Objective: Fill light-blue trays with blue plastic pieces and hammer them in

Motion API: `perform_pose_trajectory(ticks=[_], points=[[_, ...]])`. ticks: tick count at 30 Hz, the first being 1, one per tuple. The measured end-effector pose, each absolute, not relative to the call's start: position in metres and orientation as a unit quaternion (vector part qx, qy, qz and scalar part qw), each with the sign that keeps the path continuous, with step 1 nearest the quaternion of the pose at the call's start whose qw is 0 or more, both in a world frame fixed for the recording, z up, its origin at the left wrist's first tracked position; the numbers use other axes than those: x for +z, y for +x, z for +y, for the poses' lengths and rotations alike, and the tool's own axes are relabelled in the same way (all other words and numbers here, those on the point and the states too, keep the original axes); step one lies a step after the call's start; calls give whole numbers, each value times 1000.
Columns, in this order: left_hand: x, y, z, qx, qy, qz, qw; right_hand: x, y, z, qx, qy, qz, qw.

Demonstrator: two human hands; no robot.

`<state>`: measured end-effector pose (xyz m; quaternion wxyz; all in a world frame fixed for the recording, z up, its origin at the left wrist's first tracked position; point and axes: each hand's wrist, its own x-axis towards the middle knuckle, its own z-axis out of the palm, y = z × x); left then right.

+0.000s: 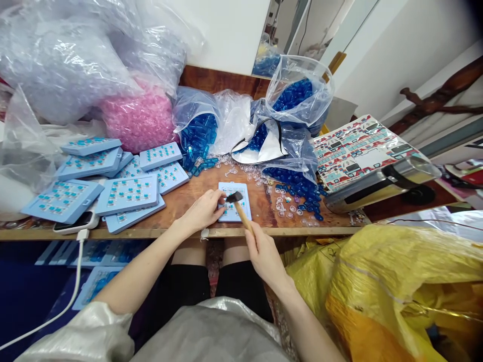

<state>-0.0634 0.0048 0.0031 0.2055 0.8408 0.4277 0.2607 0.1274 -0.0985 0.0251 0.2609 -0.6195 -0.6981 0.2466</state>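
Observation:
A light blue plastic panel (245, 213) with small clear and teal pieces lies flat at the table's front edge. My left hand (206, 208) rests against its left side, with bent fingers gripping that edge and the fingertips over the panel. My right hand (264, 249) is closed around the wooden handle of a small hammer (234, 197). The dark hammer head is over the panel's upper middle, close to my left fingertips, and covers some of the pieces. Whether it touches them I cannot tell.
Similar panels (128, 191) are piled on the left beside a white device (81, 221) with a cable. Bags of blue pieces (198, 130) and pink pieces (139, 118) stand behind. Loose blue beads (302, 186) and clear bits lie right. A clear cylinder (381, 183) and yellow sack (377, 281) are further right.

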Motion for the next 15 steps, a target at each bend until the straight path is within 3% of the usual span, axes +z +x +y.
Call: perform_pose_trajectory(ticks=[6,12,15], points=[[12,-56,52,305,837,432,137,16,137,-99,242,-636,-666,304],[13,-4,131,120,922,364,43,19,150,-102,245,-663,-633,316],[12,6,139,123,917,375,51,12,160,-110,252,-678,-614,318]])
